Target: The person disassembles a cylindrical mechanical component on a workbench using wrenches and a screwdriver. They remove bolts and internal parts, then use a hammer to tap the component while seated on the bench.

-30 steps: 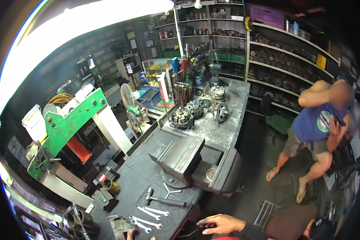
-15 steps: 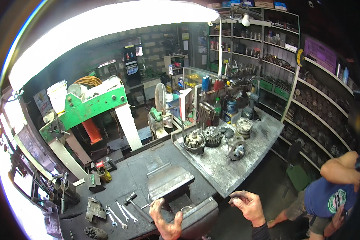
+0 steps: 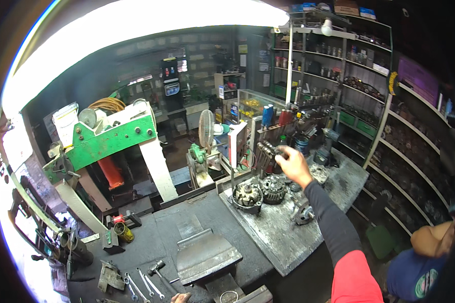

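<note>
My right hand point(image 3: 293, 165) is stretched over the metal-topped table point(image 3: 283, 247), its fingers curled beside a rack of hanging dark metal tools point(image 3: 264, 156). What its fingertips hold is hard to make out against the dark tools. Below it stand two alternator parts with finned housings, one left point(image 3: 247, 196) and one right point(image 3: 273, 189), and a round part with a shaft point(image 3: 303, 212). Only a bit of my left hand point(image 3: 181, 298) shows at the lower edge, near a bench vise point(image 3: 210, 258); its fingers are mostly cut off. A hammer point(image 3: 158, 267) lies beside the vise.
Several wrenches point(image 3: 145, 283) and a metal bracket point(image 3: 111, 276) lie on the dark workbench point(image 3: 162, 219). A green-and-white frame point(image 3: 111, 139) and a fan point(image 3: 206, 129) stand behind. Shelves of parts point(image 3: 414, 156) line the right side, where another person point(image 3: 414, 272) sits low.
My right hand has gone from near the vise, where it pinched a small dark thing, up and forward to the tool rack. My left hand has dropped toward the lower edge.
</note>
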{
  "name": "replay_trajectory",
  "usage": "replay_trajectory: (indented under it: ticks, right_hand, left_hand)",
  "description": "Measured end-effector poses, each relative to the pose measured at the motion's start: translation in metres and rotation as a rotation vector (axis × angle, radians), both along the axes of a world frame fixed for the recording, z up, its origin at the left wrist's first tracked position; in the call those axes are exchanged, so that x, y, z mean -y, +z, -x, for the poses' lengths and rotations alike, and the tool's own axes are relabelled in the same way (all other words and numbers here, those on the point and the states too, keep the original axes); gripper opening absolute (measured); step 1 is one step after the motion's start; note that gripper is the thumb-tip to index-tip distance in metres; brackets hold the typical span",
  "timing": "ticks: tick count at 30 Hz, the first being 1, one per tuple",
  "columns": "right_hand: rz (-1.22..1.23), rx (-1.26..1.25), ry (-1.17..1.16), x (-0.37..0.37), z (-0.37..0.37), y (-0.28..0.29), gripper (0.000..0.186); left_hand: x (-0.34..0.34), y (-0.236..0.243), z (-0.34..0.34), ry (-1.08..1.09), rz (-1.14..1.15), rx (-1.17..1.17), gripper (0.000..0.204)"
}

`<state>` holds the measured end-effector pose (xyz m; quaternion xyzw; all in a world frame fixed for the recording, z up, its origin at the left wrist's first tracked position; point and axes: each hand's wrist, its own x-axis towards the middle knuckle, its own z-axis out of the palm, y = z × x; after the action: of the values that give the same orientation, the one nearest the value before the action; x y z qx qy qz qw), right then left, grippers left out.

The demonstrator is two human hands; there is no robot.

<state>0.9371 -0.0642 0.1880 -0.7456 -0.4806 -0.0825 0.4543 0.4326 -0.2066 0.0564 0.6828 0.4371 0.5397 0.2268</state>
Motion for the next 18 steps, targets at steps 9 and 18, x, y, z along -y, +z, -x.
replay_trajectory:
  ticks: [9, 18]
  right_hand:
    - [0.088, 0.320, -0.192, -0.167, -0.115, 0.054, 0.069]
    - [0.112, 0.455, -0.160, -0.269, -0.256, 0.041, 0.065]
  left_hand:
    - [0.012, 0.018, -0.017, 0.379, -0.050, -0.228, 0.039]
    - [0.014, 0.007, -0.011, 0.520, -0.012, -0.312, 0.046]
